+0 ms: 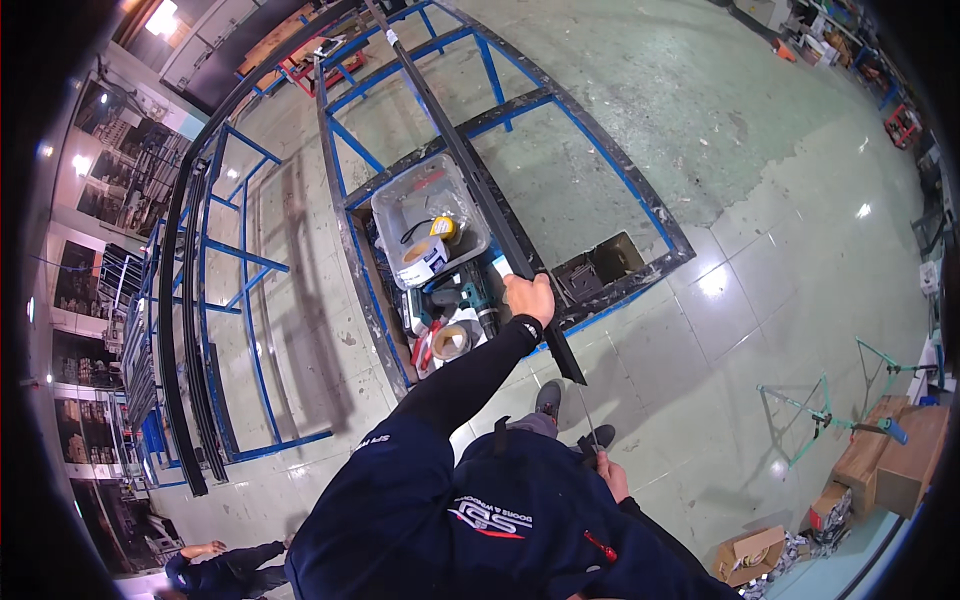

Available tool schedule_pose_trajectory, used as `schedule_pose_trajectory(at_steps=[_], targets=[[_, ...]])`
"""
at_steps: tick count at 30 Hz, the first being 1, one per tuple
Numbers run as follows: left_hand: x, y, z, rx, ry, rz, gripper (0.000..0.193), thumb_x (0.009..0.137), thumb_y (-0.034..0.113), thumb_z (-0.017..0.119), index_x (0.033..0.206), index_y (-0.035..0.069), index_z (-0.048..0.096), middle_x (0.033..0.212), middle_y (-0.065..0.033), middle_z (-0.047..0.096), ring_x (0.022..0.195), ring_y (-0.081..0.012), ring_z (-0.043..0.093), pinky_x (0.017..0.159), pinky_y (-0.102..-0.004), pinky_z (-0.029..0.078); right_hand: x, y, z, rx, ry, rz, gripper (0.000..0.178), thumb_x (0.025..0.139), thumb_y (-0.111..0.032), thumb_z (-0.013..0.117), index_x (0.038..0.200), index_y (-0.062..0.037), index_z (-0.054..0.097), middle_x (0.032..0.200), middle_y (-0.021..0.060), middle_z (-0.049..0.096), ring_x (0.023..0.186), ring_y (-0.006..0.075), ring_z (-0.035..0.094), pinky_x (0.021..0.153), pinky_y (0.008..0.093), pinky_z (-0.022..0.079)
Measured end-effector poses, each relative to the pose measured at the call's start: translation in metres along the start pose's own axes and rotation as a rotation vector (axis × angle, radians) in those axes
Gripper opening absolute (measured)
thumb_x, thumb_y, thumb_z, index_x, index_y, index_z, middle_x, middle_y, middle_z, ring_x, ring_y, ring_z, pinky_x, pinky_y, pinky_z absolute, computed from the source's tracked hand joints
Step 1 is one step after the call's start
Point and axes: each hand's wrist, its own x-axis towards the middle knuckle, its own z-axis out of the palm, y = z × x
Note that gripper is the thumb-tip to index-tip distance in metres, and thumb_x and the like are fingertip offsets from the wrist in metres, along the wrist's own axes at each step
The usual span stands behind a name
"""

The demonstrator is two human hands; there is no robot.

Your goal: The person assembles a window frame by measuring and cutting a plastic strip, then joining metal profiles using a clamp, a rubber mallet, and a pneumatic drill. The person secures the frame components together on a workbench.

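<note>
The person at the frame has the left hand (528, 298) on a long black bar (478, 180), that grip clamped over it close to its near end. The bar lies lengthwise across an open blue-and-black metal frame (510, 112), its near tip jutting past the edge. Down by the right thigh, the right hand (612, 478) has its grip closed on a slender rod (590, 422), too thin from here to tell what it is. Just left of the bar sits a grey plastic bin (458, 185) with a yellow tape measure (443, 228) inside; a teal-and-black drill (474, 292) lies beside the bin, near a tape roll (450, 343). Off to the left stands a blue rack (245, 257), and a co-worker (235, 570) is beyond its near end.
</note>
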Motion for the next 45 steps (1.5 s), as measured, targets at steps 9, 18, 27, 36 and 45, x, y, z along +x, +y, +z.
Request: schedule_pose_trajectory(at_steps=[9,18,27,36,45], targets=[[0.023,0.007,0.003,0.016,-0.001,0.037,0.051,0.076,0.025,0.062,0.104,-0.014,0.045,0.097,-0.037,0.063,0.096,-0.0488,0.062,0.09,-0.0469,0.047,0.01,-0.002,-0.01,-0.084,-0.074,-0.083,0.061,0.104,-0.048,0.038,0.084,0.0038,0.064,0.073,0.0284,0.061,0.075,0.0451,0.062,0.068,0.047,0.047],[0.058,-0.035,0.011,-0.041,-0.186,-0.161,0.053,0.082,0.037,0.062,0.107,-0.01,0.063,0.107,-0.0252,0.068,0.088,-0.0379,0.068,0.08,-0.0477,0.056,-0.037,0.041,-0.059,-0.119,-0.046,-0.153,0.073,0.101,-0.06,0.031,0.088,-0.0005,0.071,0.086,0.0252,0.068,0.08,0.0406,0.065,0.074,0.0485,0.05],[0.094,-0.053,0.017,0.06,-0.209,0.103,0.046,0.079,0.029,0.063,0.102,-0.01,0.063,0.103,-0.0212,0.066,0.086,-0.0369,0.066,0.083,-0.0492,0.056,-0.025,-0.013,-0.047,-0.081,0.005,-0.111,0.076,0.1,-0.06,0.032,0.084,0.0053,0.068,0.085,0.0292,0.066,0.086,0.0485,0.062,0.079,0.0531,0.049],[0.017,0.023,0.023,0.095,0.046,0.131,0.048,0.08,0.026,0.061,0.106,-0.014,0.053,0.1,-0.035,0.063,0.101,-0.0469,0.062,0.091,-0.0463,0.047,0.001,-0.01,-0.023,-0.07,0.035,-0.18,0.059,0.103,-0.046,0.04,0.082,0.0036,0.063,0.073,0.0309,0.058,0.072,0.0455,0.063,0.067,0.0492,0.047],[0.004,-0.057,-0.022,-0.215,-0.064,0.069,0.086,0.084,0.064,0.063,0.115,-0.015,0.047,0.109,-0.0261,0.058,0.103,-0.0318,0.056,0.092,-0.0365,0.043,-0.121,0.122,-0.061,-0.345,0.068,-0.024,0.057,0.089,-0.047,0.064,0.067,0.0053,0.059,0.062,0.0264,0.056,0.056,0.041,0.058,0.054,0.0469,0.042]])
